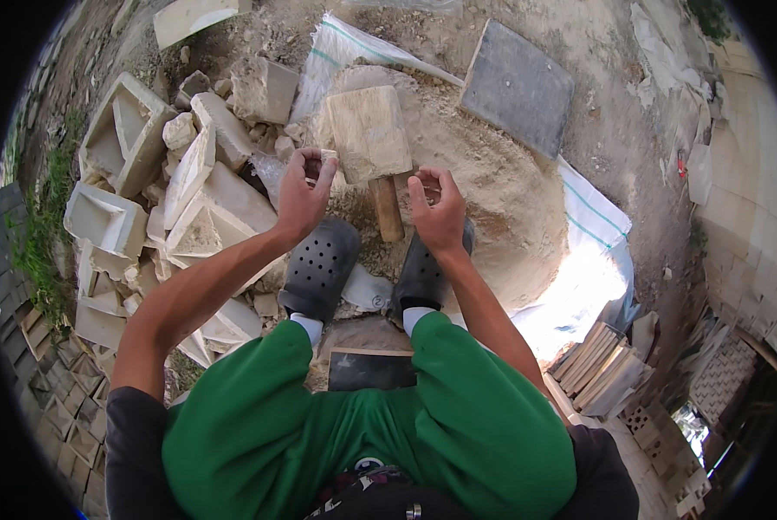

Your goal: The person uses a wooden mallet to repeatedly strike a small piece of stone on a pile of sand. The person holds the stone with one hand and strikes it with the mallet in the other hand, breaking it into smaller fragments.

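Note:
A wooden mallet (369, 130) lies between my hands, its blocky head away from me and its short handle (387, 211) toward my feet. Just left of the head, my left hand (304, 198) is closed, with a small pale chunk (329, 155) pinched between thumb and fingers. On the other side, my right hand (439, 208) is beside the mallet's near right corner, its fingers curled in toward the thumb. Whether a bit of material sits in those fingertips is too small to make out. Beneath and around the mallet spreads a heap of pale crushed powder (501, 234).
Broken cream-coloured mould pieces (116, 134) are piled at the left. A white sack sheet (592, 204) lies under the powder, with a dark square slab (518, 87) at far right. My grey clogs (321, 264) flank the handle. Stacked thin boards (601, 368) stand at lower right.

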A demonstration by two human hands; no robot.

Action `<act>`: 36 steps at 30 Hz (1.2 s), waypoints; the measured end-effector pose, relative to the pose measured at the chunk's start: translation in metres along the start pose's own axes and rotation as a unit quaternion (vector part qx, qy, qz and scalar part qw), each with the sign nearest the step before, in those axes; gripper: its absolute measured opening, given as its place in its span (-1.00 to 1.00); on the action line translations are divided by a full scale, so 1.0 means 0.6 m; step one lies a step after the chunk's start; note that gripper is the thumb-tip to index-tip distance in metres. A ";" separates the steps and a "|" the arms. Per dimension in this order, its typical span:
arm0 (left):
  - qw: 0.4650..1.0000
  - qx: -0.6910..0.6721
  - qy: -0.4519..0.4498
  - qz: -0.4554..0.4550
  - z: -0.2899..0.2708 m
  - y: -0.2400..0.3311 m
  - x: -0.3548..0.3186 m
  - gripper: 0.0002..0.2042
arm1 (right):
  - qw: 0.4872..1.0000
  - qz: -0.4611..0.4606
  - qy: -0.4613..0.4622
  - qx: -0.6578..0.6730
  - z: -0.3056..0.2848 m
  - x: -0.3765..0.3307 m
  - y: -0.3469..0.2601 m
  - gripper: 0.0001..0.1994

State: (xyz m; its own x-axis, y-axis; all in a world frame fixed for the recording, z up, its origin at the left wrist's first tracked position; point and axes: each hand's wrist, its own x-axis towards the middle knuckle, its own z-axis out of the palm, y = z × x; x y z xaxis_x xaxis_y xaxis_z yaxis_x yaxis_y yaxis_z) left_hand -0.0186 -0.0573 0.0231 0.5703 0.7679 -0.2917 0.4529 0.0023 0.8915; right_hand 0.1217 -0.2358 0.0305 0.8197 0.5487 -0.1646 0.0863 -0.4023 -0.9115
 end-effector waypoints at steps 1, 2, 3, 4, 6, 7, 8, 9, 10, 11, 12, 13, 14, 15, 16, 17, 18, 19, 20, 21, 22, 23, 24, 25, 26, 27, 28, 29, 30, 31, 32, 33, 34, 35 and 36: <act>0.999 0.005 -0.029 0.019 0.000 0.016 -0.008 -0.64 | 1.000 0.012 0.010 0.016 -0.001 0.001 -0.002 -0.69; 0.998 0.010 -0.059 0.037 0.001 0.033 -0.013 -0.65 | 0.999 0.023 0.019 0.033 -0.002 0.006 -0.003 -0.68; 0.995 0.045 -0.066 0.059 0.004 0.050 -0.011 -0.64 | 0.998 0.034 0.028 0.050 -0.002 0.011 -0.005 -0.68; 0.991 0.079 -0.073 0.083 0.011 0.066 -0.004 -0.64 | 0.997 0.044 0.027 0.053 -0.002 0.015 -0.001 -0.68; 0.983 0.131 -0.081 0.104 0.022 0.084 0.018 -0.63 | 0.996 0.064 0.023 0.060 0.000 0.024 0.002 -0.68; 0.981 0.148 -0.081 0.101 0.026 0.089 0.034 -0.63 | 0.997 0.061 0.017 0.053 0.000 0.026 0.001 -0.67; 0.978 0.165 -0.081 0.098 0.027 0.093 0.041 -0.63 | 0.997 0.058 0.012 0.046 0.000 0.028 -0.001 -0.67; 0.979 0.163 -0.065 0.099 0.030 0.095 0.042 -0.62 | 0.998 0.056 0.007 0.038 -0.002 0.030 -0.001 -0.67; 0.980 0.162 -0.050 0.101 0.033 0.097 0.043 -0.62 | 0.998 0.047 0.008 0.030 -0.003 0.032 0.003 -0.66; 0.981 0.160 -0.034 0.102 0.036 0.099 0.043 -0.61 | 0.999 0.039 0.008 0.022 -0.005 0.034 0.007 -0.66; 0.991 0.116 -0.052 0.049 0.032 0.093 0.039 -0.60 | 0.999 0.030 0.008 0.015 -0.005 0.035 0.009 -0.66; 0.995 0.073 -0.069 -0.005 0.023 0.078 0.029 -0.60 | 1.000 0.023 0.011 0.011 -0.004 0.034 0.007 -0.65; 0.994 0.031 -0.086 -0.059 0.019 0.063 0.017 -0.59 | 1.000 0.017 0.013 0.007 -0.003 0.033 0.005 -0.65; 0.987 0.004 -0.096 -0.131 0.020 0.058 -0.006 -0.56 | 1.000 0.008 0.012 0.004 0.001 0.034 0.001 -0.65; 0.973 -0.023 -0.108 -0.201 0.031 0.058 -0.036 -0.53 | 0.997 -0.060 0.017 -0.042 0.002 0.036 0.000 -0.64; 0.954 -0.051 -0.118 -0.270 0.044 0.058 -0.062 -0.49 | 0.988 -0.129 0.021 -0.088 0.005 0.041 -0.002 -0.64; 0.963 -0.042 -0.108 -0.244 0.062 0.057 -0.081 -0.47 | 0.971 -0.196 0.029 -0.137 0.003 0.045 -0.007 -0.63; 0.970 -0.033 -0.096 -0.219 0.079 0.056 -0.098 -0.45 | 0.964 -0.215 0.015 -0.153 0.006 0.052 -0.027 -0.63; 0.977 -0.024 -0.082 -0.194 0.093 0.053 -0.107 -0.42 | 0.957 -0.235 0.000 -0.168 0.010 0.059 -0.048 -0.63; 0.969 -0.028 -0.105 -0.221 0.102 0.057 -0.103 -0.38 | 0.949 -0.255 -0.013 -0.183 0.013 0.066 -0.067 -0.62; 0.960 -0.034 -0.129 -0.247 0.112 0.060 -0.091 -0.33 | 0.946 -0.255 -0.035 -0.199 0.019 0.074 -0.076 -0.63; 0.949 -0.040 -0.152 -0.273 0.120 0.064 -0.079 -0.28 | 0.941 -0.256 -0.058 -0.214 0.024 0.083 -0.082 -0.64; 0.945 -0.053 -0.156 -0.281 0.127 0.061 -0.070 -0.33 | 0.936 -0.256 -0.081 -0.227 0.031 0.091 -0.085 -0.66; 0.941 -0.066 -0.160 -0.289 0.134 0.059 -0.061 -0.38 | 0.937 -0.246 -0.086 -0.233 0.037 0.099 -0.082 -0.66; 0.937 -0.079 -0.164 -0.297 0.137 0.055 -0.054 -0.43 | 0.937 -0.237 -0.090 -0.239 0.041 0.107 -0.077 -0.67; 0.939 -0.083 -0.158 -0.293 0.138 0.050 -0.048 -0.50 | 0.938 -0.227 -0.096 -0.245 0.042 0.111 -0.077 -0.67; 0.941 -0.088 -0.153 -0.288 0.138 0.044 -0.043 -0.57 | 0.953 -0.207 -0.075 -0.208 0.041 0.114 -0.078 -0.67; 0.943 -0.092 -0.147 -0.283 0.138 0.039 -0.041 -0.63 | 0.966 -0.186 -0.055 -0.171 0.038 0.118 -0.078 -0.66; 0.953 -0.098 -0.119 -0.262 0.140 0.032 -0.045 -0.67 | 0.977 -0.164 -0.033 -0.134 0.032 0.121 -0.079 -0.65; 0.961 -0.105 -0.091 -0.241 0.141 0.026 -0.052 -0.71 | 0.984 -0.131 -0.021 -0.118 0.024 0.128 -0.073 -0.64; 0.968 -0.110 -0.062 -0.219 0.140 0.019 -0.058 -0.75 | 0.990 -0.098 -0.009 -0.101 0.017 0.140 -0.064 -0.63; 0.962 -0.115 -0.077 -0.235 0.137 0.025 -0.060 -0.76 | 0.994 -0.060 0.011 -0.087 0.002 0.149 -0.048 -0.62; 0.957 -0.119 -0.092 -0.250 0.123 0.041 -0.060 -0.77 | 0.995 -0.041 0.014 -0.093 -0.008 0.156 -0.033 -0.63; 0.950 -0.123 -0.108 -0.264 0.109 0.057 -0.060 -0.78 | 0.992 -0.041 0.002 -0.120 -0.009 0.158 -0.017 -0.63; 0.951 -0.120 -0.098 -0.267 0.091 0.075 -0.063 -0.79 | 0.988 -0.040 -0.011 -0.146 -0.009 0.159 -0.005 -0.62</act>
State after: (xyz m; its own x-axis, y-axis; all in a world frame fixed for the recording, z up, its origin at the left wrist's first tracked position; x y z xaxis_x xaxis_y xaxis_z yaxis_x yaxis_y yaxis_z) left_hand 0.0175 -0.1212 0.0554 0.4305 0.4816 -0.7634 0.5575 0.5232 0.6445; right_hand 0.2025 -0.1863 0.0196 0.7907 0.6028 -0.1070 0.3137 -0.5490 -0.7747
